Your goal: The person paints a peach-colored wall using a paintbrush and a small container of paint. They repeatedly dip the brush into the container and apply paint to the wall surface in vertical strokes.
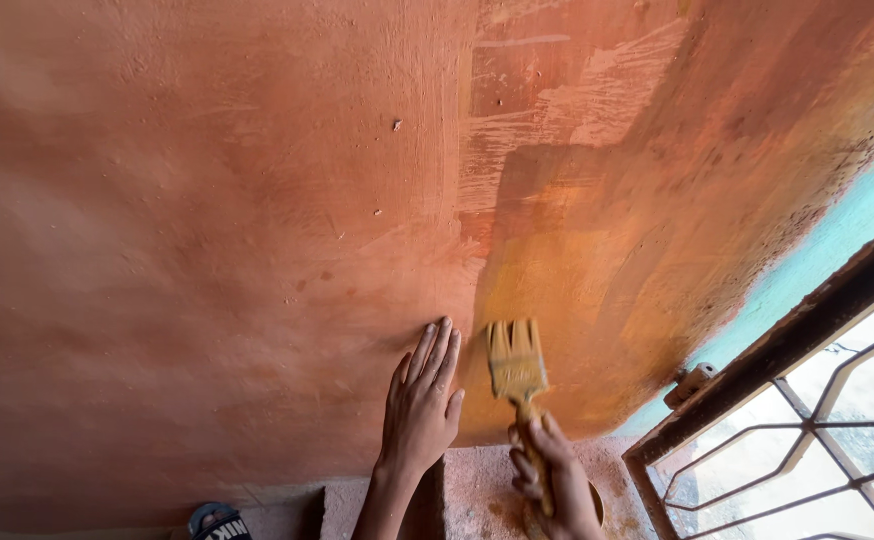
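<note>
My left hand (420, 405) lies flat against the reddish-brown wall (207, 230), fingers together and pointing up, holding nothing. Just to its right, my right hand (555, 478) grips the handle of a flat paintbrush (516, 362). The brush bristles are loaded with yellow-ochre paint and press on the wall. A wet yellow-ochre painted patch (567, 290) spreads up and to the right from the brush. The brush head sits a few centimetres from my left fingertips.
A dark metal window frame with grille bars (807, 410) stands at the lower right, with a turquoise strip (837, 235) along it. A pale ledge (477, 490) lies below my hands. A sandalled foot (215, 522) shows at the bottom edge.
</note>
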